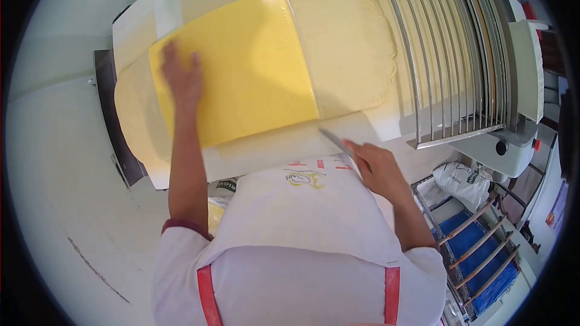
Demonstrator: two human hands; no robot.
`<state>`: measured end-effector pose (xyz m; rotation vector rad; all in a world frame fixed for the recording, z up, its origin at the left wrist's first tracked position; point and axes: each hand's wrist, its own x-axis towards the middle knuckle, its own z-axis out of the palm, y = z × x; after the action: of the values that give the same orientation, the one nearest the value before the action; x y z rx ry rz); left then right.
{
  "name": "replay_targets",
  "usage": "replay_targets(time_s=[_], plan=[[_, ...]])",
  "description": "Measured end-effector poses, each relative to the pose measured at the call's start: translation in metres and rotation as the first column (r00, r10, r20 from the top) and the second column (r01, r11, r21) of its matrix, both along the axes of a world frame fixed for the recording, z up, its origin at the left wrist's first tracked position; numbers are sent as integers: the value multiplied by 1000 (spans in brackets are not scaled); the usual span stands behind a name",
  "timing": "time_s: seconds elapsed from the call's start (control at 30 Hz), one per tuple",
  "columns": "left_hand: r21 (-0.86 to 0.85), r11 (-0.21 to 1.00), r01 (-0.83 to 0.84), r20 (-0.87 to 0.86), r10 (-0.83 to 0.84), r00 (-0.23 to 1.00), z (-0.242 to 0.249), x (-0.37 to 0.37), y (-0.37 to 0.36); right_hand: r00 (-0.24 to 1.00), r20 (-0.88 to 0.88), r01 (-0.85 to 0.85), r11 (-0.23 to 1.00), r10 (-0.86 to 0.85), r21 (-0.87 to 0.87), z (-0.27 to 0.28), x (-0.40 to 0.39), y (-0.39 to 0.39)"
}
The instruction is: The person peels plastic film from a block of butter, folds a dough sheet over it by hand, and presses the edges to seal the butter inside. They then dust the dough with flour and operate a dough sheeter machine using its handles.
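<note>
- Head view, centre-left and upper middle of the frame: a smooth yellow slab (241, 60) lies flat on a pale dough sheet (347, 42), which shows beyond its left and right ends.
- Under both, a white work surface (138, 29) stretches across the upper part of the frame.
- Left of centre, the left hand (182, 78) is over the slab's left part, blurred, with its thumb apart from the fingers and nothing in its grasp; whether it presses on the slab, I cannot tell.
- Right of centre, the right hand (376, 168) is closed around a knife (336, 142); the grey blade points to the upper left, its tip near the slab's lower right corner.
- Upper right: a metal bar guard (459, 136) stands over the surface, to the right of the dough.
- Below it, a white housing (519, 160) carries a black knob (502, 147).
- Lower right: a white bag (462, 184) sits above a rack with slanting rods (478, 242) and a blue sheet (457, 224).
- Bottom middle: the person's white apron (302, 220) has red straps (208, 296).
</note>
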<state>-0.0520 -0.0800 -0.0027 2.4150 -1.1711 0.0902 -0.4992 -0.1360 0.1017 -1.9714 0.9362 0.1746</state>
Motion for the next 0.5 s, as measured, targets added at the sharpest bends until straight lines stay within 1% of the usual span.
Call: replay_targets(time_s=[0.03,0.07,0.1,0.13,0.17,0.2,0.23,0.27,0.3,0.33,0.37,0.4,0.43,0.47,0.5], plan=[[-68,992,-108,33,110,993,6,19,32,999,17,40,998,-39,-41,6,-8,-10],[-91,972,-218,153,230,961,-4,45,72,997,36,78,994,-75,-82,11,-15,-21],[-45,924,-380,223,380,898,2,50,96,993,61,111,986,-104,-123,18,-13,-33],[-12,844,-536,300,515,803,9,52,113,971,109,227,960,-211,-163,30,1,-54],[24,833,-552,-56,553,832,13,54,123,926,177,352,932,-332,-90,30,16,-76],[52,825,-563,-403,533,744,19,56,134,898,222,412,903,-381,-118,25,36,-102],[68,819,-570,-697,448,560,26,58,145,910,219,393,900,-352,-189,22,64,-130],[10,854,-521,-783,331,527,33,56,150,918,325,334,887,-229,-319,5,94,-158],[-60,880,-471,-849,204,488,39,53,149,904,417,293,847,-94,-444,-15,126,-185],[-141,863,-485,-864,132,486,37,51,151,934,353,238,836,-57,-494,-25,160,-208],[-183,859,-478,-802,151,578,28,53,157,957,291,180,823,-19,-538,-34,194,-225],[-186,872,-453,-525,301,796,15,55,164,962,267,125,800,46,-587,-47,225,-241],[-119,885,-450,-121,437,891,9,53,168,964,243,71,773,110,-631,-63,250,-258],[-44,874,-484,-46,482,875,13,44,165,962,214,19,740,170,-673,-75,270,-271],[52,887,-459,23,459,888,-15,48,177,956,193,-33,734,221,-679,-85,282,-281]])
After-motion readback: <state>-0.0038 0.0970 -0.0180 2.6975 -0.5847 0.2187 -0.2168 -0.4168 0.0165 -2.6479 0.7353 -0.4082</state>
